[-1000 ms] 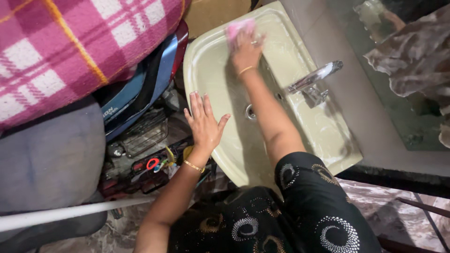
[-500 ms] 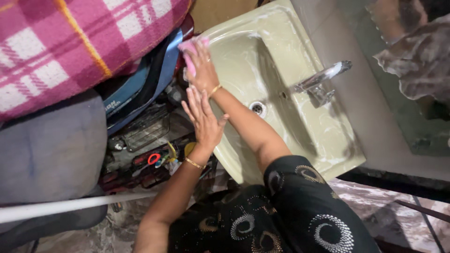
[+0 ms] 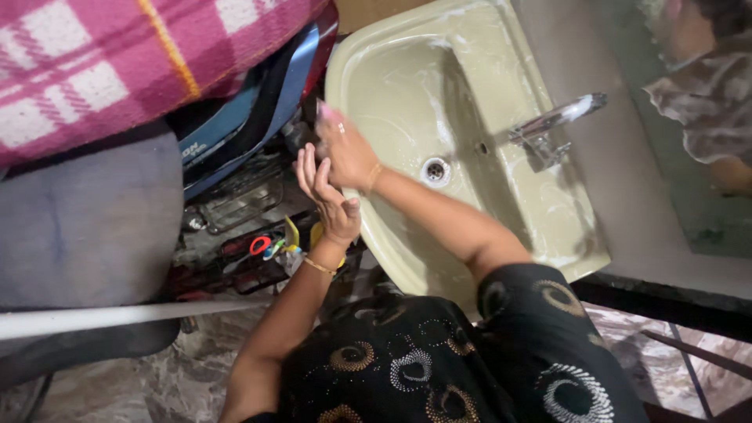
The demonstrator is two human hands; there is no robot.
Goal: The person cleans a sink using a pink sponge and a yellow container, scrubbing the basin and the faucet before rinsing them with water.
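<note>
Pink sponge (image 3: pixel 327 114) peeks out mid-frame, clenched in our right hand (image 3: pixel 345 153) on the pale green ceramic sink's (image 3: pixel 501 227) left rim; our left hand (image 3: pixel 327 196) rests alongside, fingers released.

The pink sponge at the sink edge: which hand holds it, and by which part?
The right hand presses the pink sponge on the sink rim, covering most of it. The left hand holds nothing.

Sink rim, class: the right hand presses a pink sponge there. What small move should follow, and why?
Probably slide the sponge along the near left rim of the sink toward the person. The right hand holds it on that edge, soapy streaks cover the basin, and the left hand hovers open beside it.
</note>
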